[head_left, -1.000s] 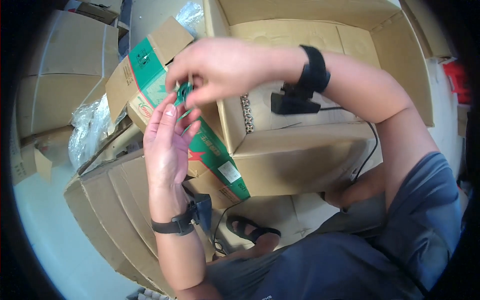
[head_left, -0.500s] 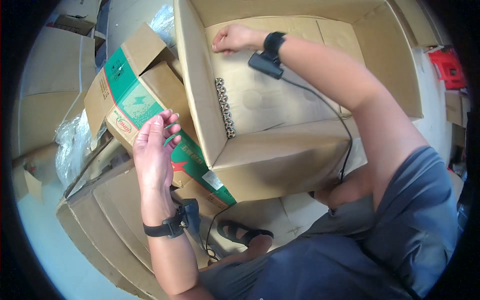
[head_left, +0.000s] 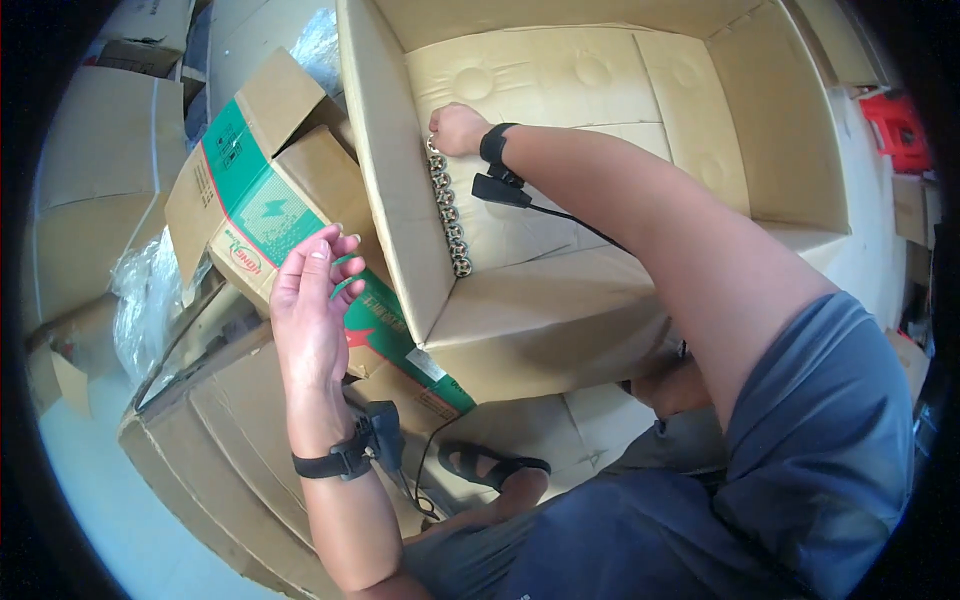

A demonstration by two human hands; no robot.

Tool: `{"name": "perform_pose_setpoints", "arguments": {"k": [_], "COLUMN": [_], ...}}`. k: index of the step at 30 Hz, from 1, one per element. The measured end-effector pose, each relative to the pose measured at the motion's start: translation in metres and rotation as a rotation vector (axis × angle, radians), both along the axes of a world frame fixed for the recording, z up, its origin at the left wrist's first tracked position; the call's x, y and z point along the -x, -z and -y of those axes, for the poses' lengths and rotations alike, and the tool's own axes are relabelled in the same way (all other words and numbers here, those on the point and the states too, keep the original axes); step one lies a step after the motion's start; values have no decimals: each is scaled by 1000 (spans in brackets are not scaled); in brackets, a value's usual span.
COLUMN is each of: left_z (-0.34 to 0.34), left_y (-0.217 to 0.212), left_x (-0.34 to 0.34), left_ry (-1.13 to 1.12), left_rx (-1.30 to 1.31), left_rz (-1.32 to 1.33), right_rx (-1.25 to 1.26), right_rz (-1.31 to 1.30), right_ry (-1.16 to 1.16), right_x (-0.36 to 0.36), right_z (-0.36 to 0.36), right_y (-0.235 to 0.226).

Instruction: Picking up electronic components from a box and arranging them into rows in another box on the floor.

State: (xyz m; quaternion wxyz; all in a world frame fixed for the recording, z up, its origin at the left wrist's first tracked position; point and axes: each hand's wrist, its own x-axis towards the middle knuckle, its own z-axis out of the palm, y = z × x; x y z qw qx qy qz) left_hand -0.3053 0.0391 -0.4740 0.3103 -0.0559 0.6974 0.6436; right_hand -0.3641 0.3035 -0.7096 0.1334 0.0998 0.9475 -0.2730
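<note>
A large open cardboard box [head_left: 790, 130] has a row of several small, round, shiny metal parts [head_left: 449, 214] lined up along its left wall. My right hand [head_left: 460, 131] is inside the box at the far end of that row. Its fingers are pinched down on a small round metal part [head_left: 433, 145], mostly covered by the fingertips. Over a green-and-brown printed carton [head_left: 265, 205], left of the box, my left hand [head_left: 312, 290] hovers palm up. Its fingers are loosely curled and apart, with nothing visible in them.
Another cardboard box [head_left: 220, 450] stands at the lower left, and clear plastic wrap [head_left: 145, 295] lies beside it. A red plastic case [head_left: 895, 130] sits at the far right. A thin black cable [head_left: 580, 222] trails from my right wrist device.
My right hand has come nearer and down to the far end of the metal row, where another metal part now shows under its fingers. My left hand has barely moved.
</note>
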Motion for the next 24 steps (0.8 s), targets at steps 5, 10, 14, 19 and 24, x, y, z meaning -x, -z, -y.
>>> {"name": "perform_pose_setpoints", "arguments": {"k": [5, 10, 14, 19, 24], "left_z": [10, 42, 96, 227, 369], "left_y": [-14, -78, -181, -248, -180], "left_x": [1, -1, -5, 2, 4], "left_ry": [-17, -75, -93, -294, -398], "left_rx": [19, 110, 238, 596, 1001], "left_rz": [-29, -279, -635, -731, -454], "right_rx": [151, 76, 139, 355, 379], "right_rz": [43, 14, -66, 74, 72], "right_ry": [-100, -200, -62, 113, 140], "right_x": [2, 7, 0, -11, -15], "right_z": [-1, -8, -52, -56, -49], "right_y": [-9, -20, -34, -58, -67]}}
